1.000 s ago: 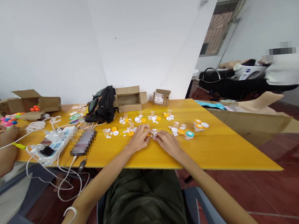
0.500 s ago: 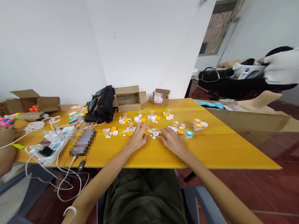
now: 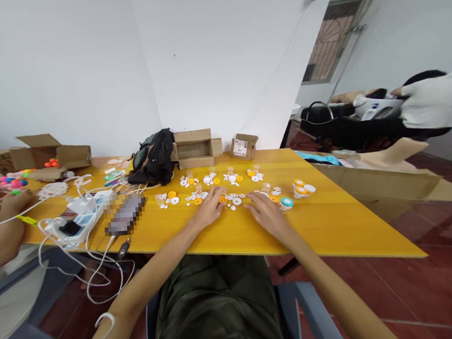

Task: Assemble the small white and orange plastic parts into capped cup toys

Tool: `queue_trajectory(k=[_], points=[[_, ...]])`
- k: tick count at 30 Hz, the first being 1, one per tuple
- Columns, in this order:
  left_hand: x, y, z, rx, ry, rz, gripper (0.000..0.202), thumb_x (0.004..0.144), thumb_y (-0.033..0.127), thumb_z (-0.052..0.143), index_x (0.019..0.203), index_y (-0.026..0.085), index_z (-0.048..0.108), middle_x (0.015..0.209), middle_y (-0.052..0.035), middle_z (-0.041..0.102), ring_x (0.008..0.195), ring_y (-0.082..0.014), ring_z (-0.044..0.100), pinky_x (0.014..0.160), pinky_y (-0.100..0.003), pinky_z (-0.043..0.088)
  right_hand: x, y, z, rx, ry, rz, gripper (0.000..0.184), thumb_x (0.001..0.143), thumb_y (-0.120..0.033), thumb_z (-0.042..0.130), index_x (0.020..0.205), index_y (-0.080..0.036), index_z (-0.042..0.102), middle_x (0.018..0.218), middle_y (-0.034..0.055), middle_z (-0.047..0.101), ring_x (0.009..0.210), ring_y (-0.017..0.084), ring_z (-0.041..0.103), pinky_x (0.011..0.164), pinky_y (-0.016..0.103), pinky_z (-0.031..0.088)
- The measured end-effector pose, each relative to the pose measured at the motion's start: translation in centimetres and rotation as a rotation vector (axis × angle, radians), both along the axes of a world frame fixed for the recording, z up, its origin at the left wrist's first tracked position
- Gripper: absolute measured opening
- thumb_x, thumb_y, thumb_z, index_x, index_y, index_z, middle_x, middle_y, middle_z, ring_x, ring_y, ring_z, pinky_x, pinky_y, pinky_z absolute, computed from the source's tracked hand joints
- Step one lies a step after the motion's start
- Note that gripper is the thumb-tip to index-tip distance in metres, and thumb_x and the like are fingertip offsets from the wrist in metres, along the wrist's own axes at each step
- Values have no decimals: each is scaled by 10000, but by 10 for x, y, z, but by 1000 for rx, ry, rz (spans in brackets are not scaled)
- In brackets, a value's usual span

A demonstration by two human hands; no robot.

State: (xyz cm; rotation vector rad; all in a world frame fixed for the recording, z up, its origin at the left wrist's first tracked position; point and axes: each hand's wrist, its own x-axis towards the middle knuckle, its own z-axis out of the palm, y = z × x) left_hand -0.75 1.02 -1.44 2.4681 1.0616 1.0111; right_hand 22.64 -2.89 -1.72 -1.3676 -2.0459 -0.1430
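Note:
My left hand point(image 3: 209, 208) lies on the yellow table point(image 3: 330, 224) with fingers stretched toward a cluster of small white discs point(image 3: 234, 199) and an orange lid point(image 3: 198, 202). My right hand point(image 3: 266, 213) rests flat to the right of that cluster, fingers spread, close to an orange lid point(image 3: 273, 199) and a small jar with a teal lid point(image 3: 286, 203). Neither hand holds anything that I can see. More white discs and small clear cups point(image 3: 190, 175) sit in groups further back.
A phone point(image 3: 125, 214), a power strip point(image 3: 82, 215) and white cables lie at the left. A black bag point(image 3: 155, 156) and open cardboard boxes point(image 3: 194, 148) stand along the wall. Another person's hands point(image 3: 3, 198) work at the far left; a person in white bends over at the right.
My right hand has slid right, away from the left hand, and opened flat. My left hand has reached slightly further forward among the discs.

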Motion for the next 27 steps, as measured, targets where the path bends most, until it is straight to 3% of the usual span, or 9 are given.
queue_trajectory(k=[8, 13, 18, 22, 27], points=[[1, -7, 5, -29, 33, 11, 556, 877, 140, 600, 1399, 280, 470, 1475, -103, 434, 1355, -265, 522, 1128, -407, 482, 45, -24, 17, 153, -7, -202, 255, 951, -264, 487, 1104, -246, 690, 1127, 138, 740, 1057, 336, 660, 947, 524, 503], [2, -5, 4, -26, 46, -1, 496, 902, 177, 612, 1370, 280, 485, 1462, -108, 429, 1417, -276, 458, 1136, -431, 475, 60, -28, 11, 159, 1, -329, 233, 925, -305, 535, 1085, -235, 688, 1186, 158, 710, 1086, 355, 636, 882, 501, 512], [4, -1, 4, -41, 33, -7, 441, 921, 207, 606, 1346, 271, 508, 1430, -111, 444, 1350, -279, 514, 1112, -440, 488, 69, -30, 2, 107, -2, -328, 183, 910, -299, 539, 1003, -238, 684, 1132, 150, 716, 1019, 337, 671, 841, 458, 549], [5, -4, 6, -70, 12, -11, 443, 944, 240, 583, 1377, 290, 507, 1429, -99, 450, 1326, -270, 529, 1132, -430, 463, 70, -34, -2, 53, 36, -352, 211, 919, -306, 527, 1069, -248, 663, 1086, 134, 736, 895, 323, 707, 691, 404, 557], [6, -6, 9, -161, 22, -36, 654, 840, 412, 756, 1426, 309, 485, 1486, -105, 394, 1412, -328, 438, 1184, -478, 398, 68, -40, -10, -15, 77, -330, 265, 929, -321, 504, 1152, -243, 625, 997, 127, 766, 829, 341, 729, 642, 407, 553]])
